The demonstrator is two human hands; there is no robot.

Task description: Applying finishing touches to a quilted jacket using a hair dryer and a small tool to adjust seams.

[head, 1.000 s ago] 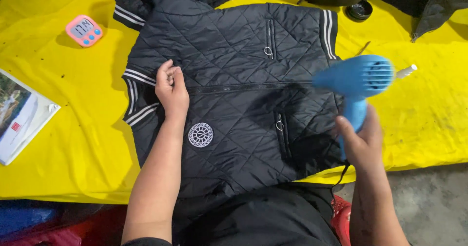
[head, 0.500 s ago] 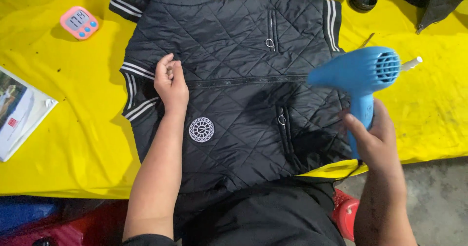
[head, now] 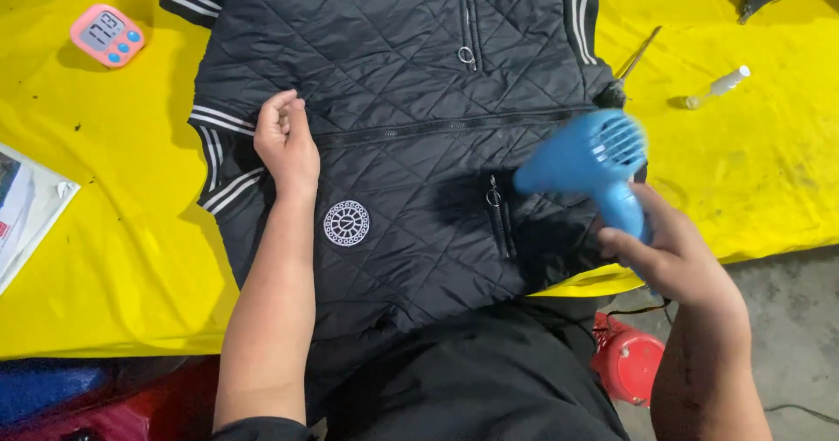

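A black quilted jacket (head: pixel 402 118) with white-striped cuffs and a round white patch lies spread on a yellow cloth-covered table (head: pixel 114 231). My left hand (head: pixel 287 142) rests on the jacket near the striped cuff, fingers curled loosely, pressing the fabric down. My right hand (head: pixel 673 253) grips the handle of a blue hair dryer (head: pixel 587 161), whose nozzle points left and down at the jacket's lower zip pocket, just above the fabric.
A pink digital timer (head: pixel 107 35) sits at the table's far left. A plastic-wrapped paper (head: pixel 22 205) lies at the left edge. A small white bottle (head: pixel 718 86) and a thin metal tool (head: pixel 638 55) lie at the right. A red object (head: pixel 631 358) stands on the floor.
The blue hair dryer has swung left and lower, from beyond the jacket's right edge to over the lower zip pocket. My left hand has stayed on the jacket by the cuff.
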